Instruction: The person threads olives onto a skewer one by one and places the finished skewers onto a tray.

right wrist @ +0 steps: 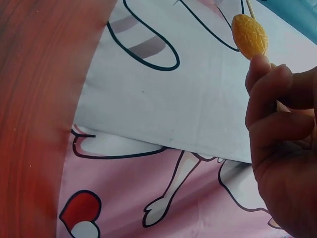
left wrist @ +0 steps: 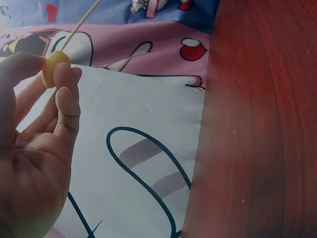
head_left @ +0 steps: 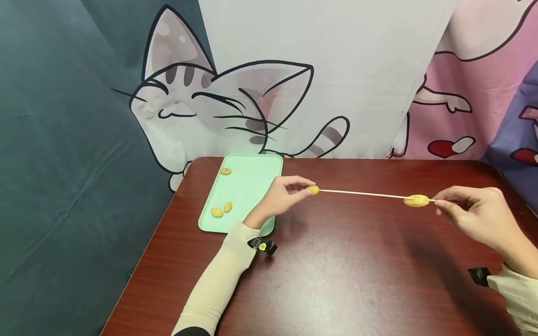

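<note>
A thin pale skewer spans the gap between both hands above the table. Near its right end sits a yellow, wrinkled oval piece that looks like a small potato, with the stick coming out on both sides. My right hand pinches the skewer's end just beyond this piece, between thumb and fingers. At the other end, my left hand pinches a smaller yellow oval piece between thumb and fingertips. The stick meets that piece; how deep it goes is hidden.
A mint-green tray lies at the table's back left, partly behind the left wrist. On it are three yellow oval pieces. The dark red wooden table ends at a cartoon-printed cloth behind.
</note>
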